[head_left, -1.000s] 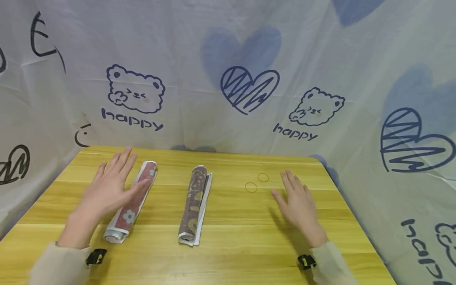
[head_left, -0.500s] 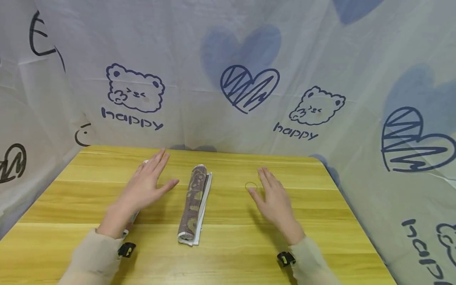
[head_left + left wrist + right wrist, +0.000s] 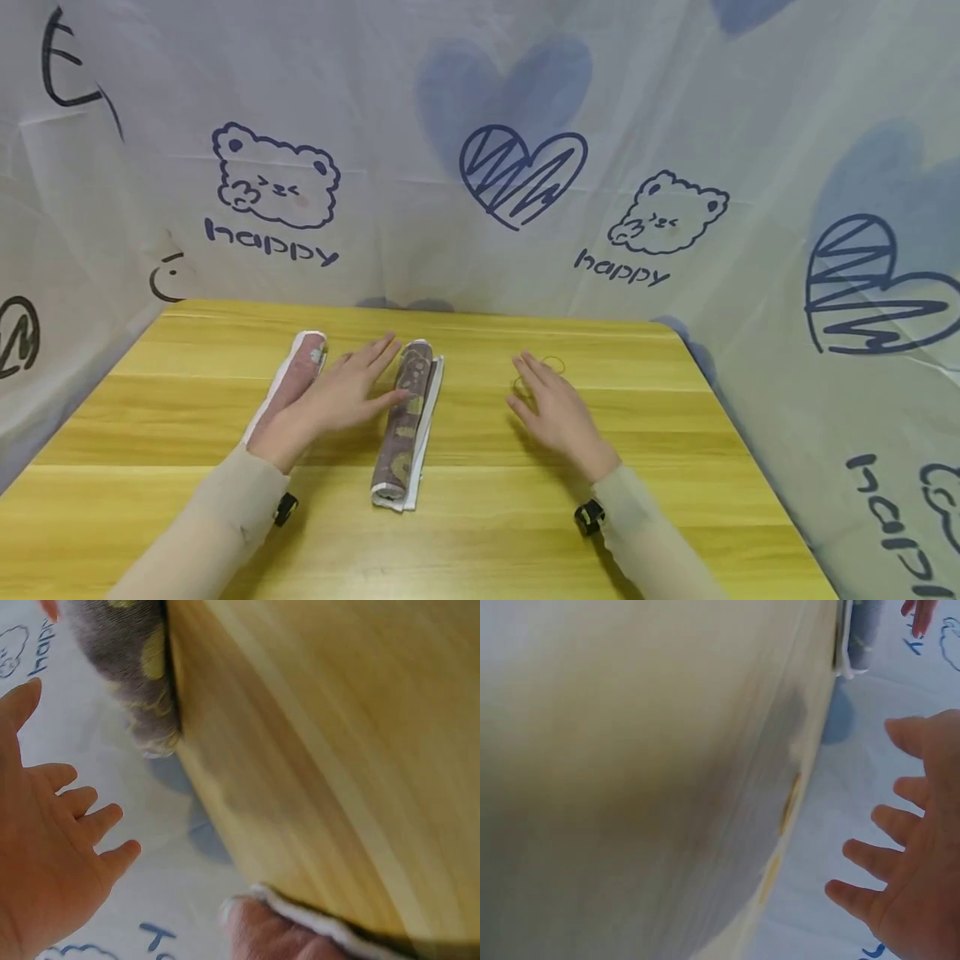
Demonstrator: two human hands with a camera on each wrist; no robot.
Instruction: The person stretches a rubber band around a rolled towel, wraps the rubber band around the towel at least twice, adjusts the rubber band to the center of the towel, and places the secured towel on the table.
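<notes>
My left hand hovers between two rolled towels, its fingers extended and the thumb passing over the brown one. That brown roll, patterned in yellow with a white edge, lies lengthwise in the middle of the table. A pink rolled towel with a pale flower lies further left, its near end hidden by my forearm. In the left wrist view the palm holds nothing. My right hand is held above the table with spread fingers, empty. Two thin yellow rubber bands lie close by, partly covered by it in the head view.
The wood-grain table has a far edge against a white cloth printed with hearts and bears. More of this cloth hangs at both sides. A small black device sits at my right wrist.
My left hand has moved right, from over the pink rolled towel to beside the brown one. My right hand has moved left towards the rubber bands. Towels and bands stay in place.
</notes>
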